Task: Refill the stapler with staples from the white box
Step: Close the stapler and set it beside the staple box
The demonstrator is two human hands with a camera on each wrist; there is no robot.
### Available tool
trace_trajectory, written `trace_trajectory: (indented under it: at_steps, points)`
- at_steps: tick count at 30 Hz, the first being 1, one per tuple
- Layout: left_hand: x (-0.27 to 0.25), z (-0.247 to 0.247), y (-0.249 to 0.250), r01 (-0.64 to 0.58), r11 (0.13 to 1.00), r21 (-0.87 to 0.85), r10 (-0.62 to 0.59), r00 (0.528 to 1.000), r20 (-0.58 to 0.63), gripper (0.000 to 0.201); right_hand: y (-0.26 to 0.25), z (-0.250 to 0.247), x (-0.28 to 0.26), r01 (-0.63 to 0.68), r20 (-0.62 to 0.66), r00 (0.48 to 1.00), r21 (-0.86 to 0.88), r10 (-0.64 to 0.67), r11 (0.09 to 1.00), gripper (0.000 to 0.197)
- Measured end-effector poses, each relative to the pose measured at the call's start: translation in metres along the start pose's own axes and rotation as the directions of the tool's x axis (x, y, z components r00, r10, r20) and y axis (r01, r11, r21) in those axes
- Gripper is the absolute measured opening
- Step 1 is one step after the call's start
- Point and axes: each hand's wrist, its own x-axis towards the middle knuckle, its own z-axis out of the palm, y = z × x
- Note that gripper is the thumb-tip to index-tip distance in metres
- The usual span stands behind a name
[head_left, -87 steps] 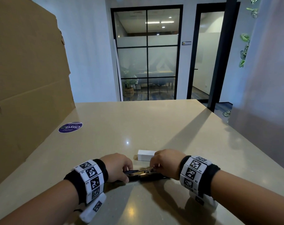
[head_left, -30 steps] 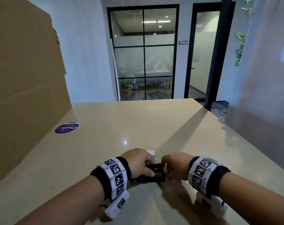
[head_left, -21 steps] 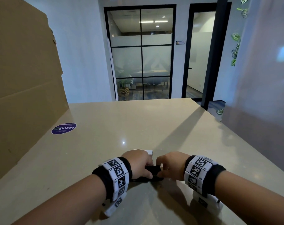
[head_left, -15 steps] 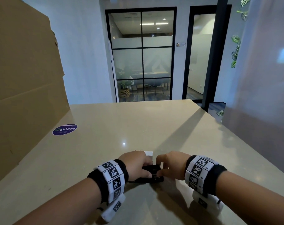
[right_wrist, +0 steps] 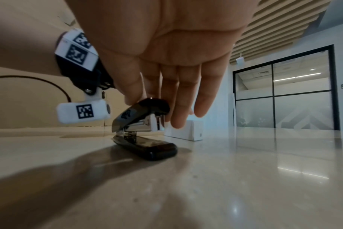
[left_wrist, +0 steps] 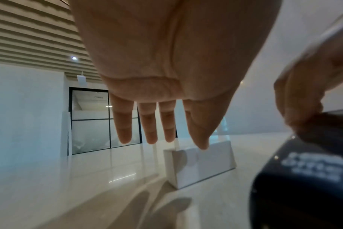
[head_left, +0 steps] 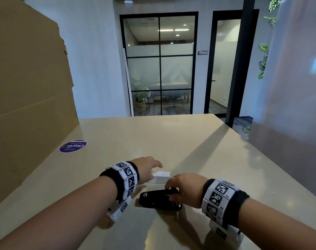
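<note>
A black stapler lies on the beige table, its top arm tilted a little above the base. My right hand pinches the stapler's front end between the thumb and fingers. Just behind it stands the small white box, which looks closed in the left wrist view. My left hand hovers at the box's left end, empty, with straight, spread fingers. I cannot tell whether it touches the box.
A tall cardboard sheet stands along the table's left side, with a round purple sticker near it. A pale translucent panel rises at the right. The table's far edge faces glass doors.
My left hand has let go of the stapler and moved forward to the white box. The stapler, open with its metal rail showing earlier, is now folded down under my right hand.
</note>
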Motion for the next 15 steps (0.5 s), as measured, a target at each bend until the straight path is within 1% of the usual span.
trace_trajectory:
  at_steps: [2,4,7,10,15]
  points:
    - [0.005,0.001,0.0,0.009,1.0,0.027,-0.01,0.999,0.047,0.047,-0.002,0.001,0.003,0.012,-0.003,1.0,-0.008,-0.012,1.0,0.033]
    - [0.008,0.003,0.001,0.013,0.999,0.043,-0.016,0.998,0.062,0.042,-0.002,0.0,0.004,0.023,-0.008,1.0,-0.009,-0.023,1.0,0.033]
    - [0.01,0.005,-0.003,0.042,0.999,0.025,-0.044,0.996,0.081,0.037,-0.002,0.001,0.003,0.038,-0.012,0.999,-0.002,-0.038,0.999,0.033]
    - [0.006,0.003,-0.013,0.072,0.997,0.005,-0.072,0.991,0.113,0.037,-0.001,0.0,0.002,0.048,-0.018,0.999,0.002,-0.048,0.999,0.032]
    - [-0.014,0.004,-0.04,0.191,0.981,-0.038,-0.184,0.973,0.138,0.041,0.002,0.0,0.004,0.069,0.002,0.998,0.013,-0.069,0.998,0.03]
